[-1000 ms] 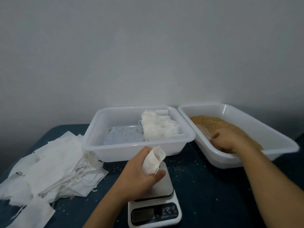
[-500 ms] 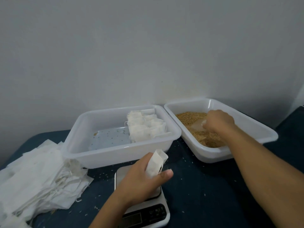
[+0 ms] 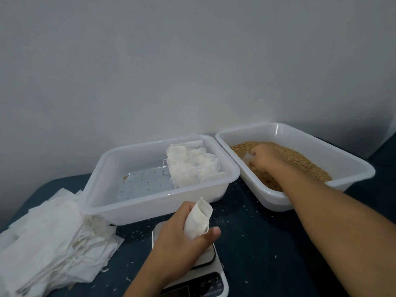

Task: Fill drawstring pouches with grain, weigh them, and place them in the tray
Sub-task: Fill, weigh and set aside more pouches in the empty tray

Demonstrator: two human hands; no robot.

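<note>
Right hand (image 3: 264, 159) has dipped back into grain (image 3: 304, 161); left hand (image 3: 184, 236) still grips pouch (image 3: 198, 219).

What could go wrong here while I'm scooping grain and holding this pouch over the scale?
1. The pouch is gripped by the left hand above the scale, beside the grain tray; grain carried across may spill, as loose grains already dot the cloth.
2. The left hand seems to rest on the scale, which could skew the reading.
3. The right hand partly hides the scoop; overfilling is possible.
</note>
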